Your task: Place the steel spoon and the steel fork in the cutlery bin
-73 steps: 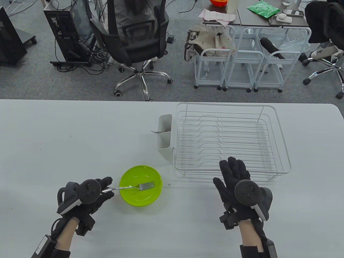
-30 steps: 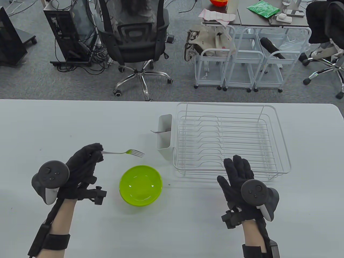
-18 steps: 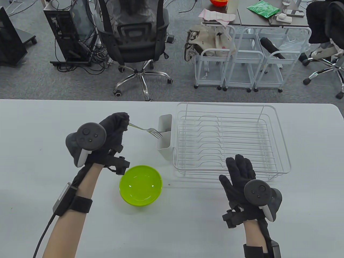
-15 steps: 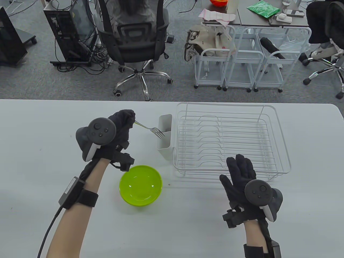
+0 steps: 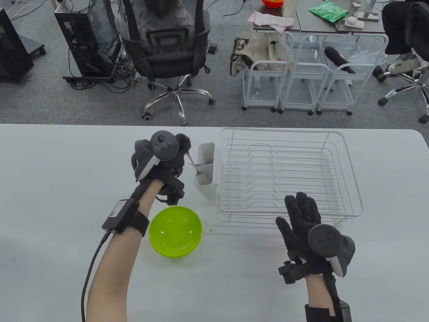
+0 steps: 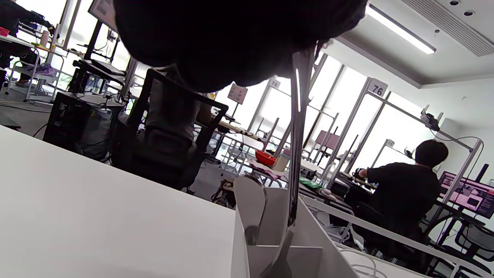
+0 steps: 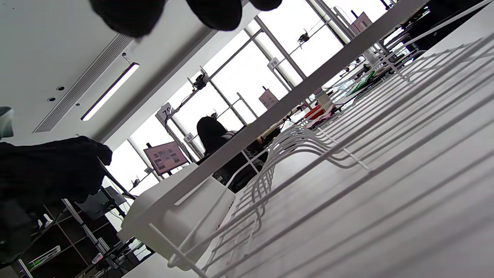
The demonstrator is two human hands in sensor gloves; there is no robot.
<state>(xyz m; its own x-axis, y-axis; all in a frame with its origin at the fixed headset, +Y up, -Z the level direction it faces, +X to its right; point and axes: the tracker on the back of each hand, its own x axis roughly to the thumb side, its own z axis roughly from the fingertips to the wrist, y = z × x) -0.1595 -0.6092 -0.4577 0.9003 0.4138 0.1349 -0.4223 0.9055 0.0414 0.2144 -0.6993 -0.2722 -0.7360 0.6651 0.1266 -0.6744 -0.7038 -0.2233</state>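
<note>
The white cutlery bin (image 5: 205, 188) hangs on the left end of the wire dish rack (image 5: 281, 129). My left hand (image 5: 186, 151) pinches the steel fork (image 5: 202, 177) by its handle end and holds it steeply, tines down inside the bin's near compartment. In the left wrist view the fork (image 6: 299, 135) hangs from my fingers (image 6: 239, 46) into the bin (image 6: 285, 258). The steel spoon (image 5: 192, 164) lies in the bin, its handle poking out to the left. My right hand (image 5: 301, 214) rests flat and empty on the table, fingers spread, by the rack's front edge.
A lime green bowl (image 5: 175, 231) stands on the table below my left forearm, in front of the bin. The right wrist view looks low along the rack wires (image 7: 308, 100) toward the bin (image 7: 185, 216). Chairs and carts stand beyond the table's far edge.
My left hand lifted the fork out of the green bowl, carried it up and right to the bin, and tipped it tines down into the near compartment. The right hand barely moved.
</note>
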